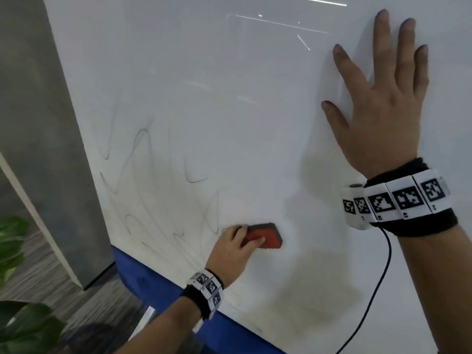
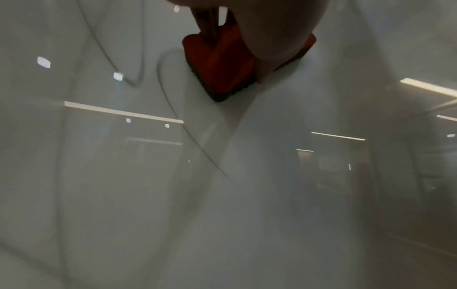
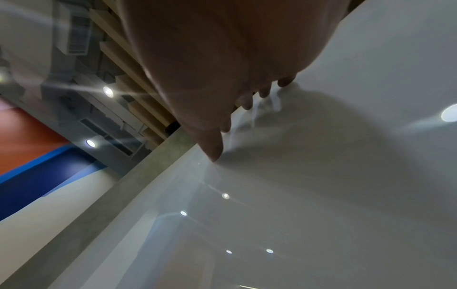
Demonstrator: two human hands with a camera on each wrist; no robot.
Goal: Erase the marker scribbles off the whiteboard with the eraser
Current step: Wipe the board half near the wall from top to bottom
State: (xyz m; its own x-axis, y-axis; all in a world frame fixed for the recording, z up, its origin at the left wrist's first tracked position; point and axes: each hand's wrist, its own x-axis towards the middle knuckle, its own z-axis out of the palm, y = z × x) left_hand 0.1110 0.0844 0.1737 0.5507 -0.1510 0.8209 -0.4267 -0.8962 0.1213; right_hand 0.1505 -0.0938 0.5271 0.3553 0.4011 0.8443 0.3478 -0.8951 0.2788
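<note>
A glossy whiteboard (image 1: 229,98) fills most of the head view. Thin black marker scribbles (image 1: 153,180) loop across its lower left part. My left hand (image 1: 237,245) grips a red eraser (image 1: 268,238) with a dark felt base, pressed flat to the board just right of the scribbles. In the left wrist view the eraser (image 2: 222,64) sits under my fingers, with scribble lines (image 2: 170,109) running beside it. My right hand (image 1: 378,103) lies flat with spread fingers on the upper right of the board; its fingertips (image 3: 215,154) touch the surface in the right wrist view.
A grey pillar (image 1: 38,123) stands left of the board. A blue band (image 1: 143,274) runs below the board's lower edge. Green plant leaves (image 1: 15,315) show at the bottom left. A black cable (image 1: 378,284) hangs from my right wristband.
</note>
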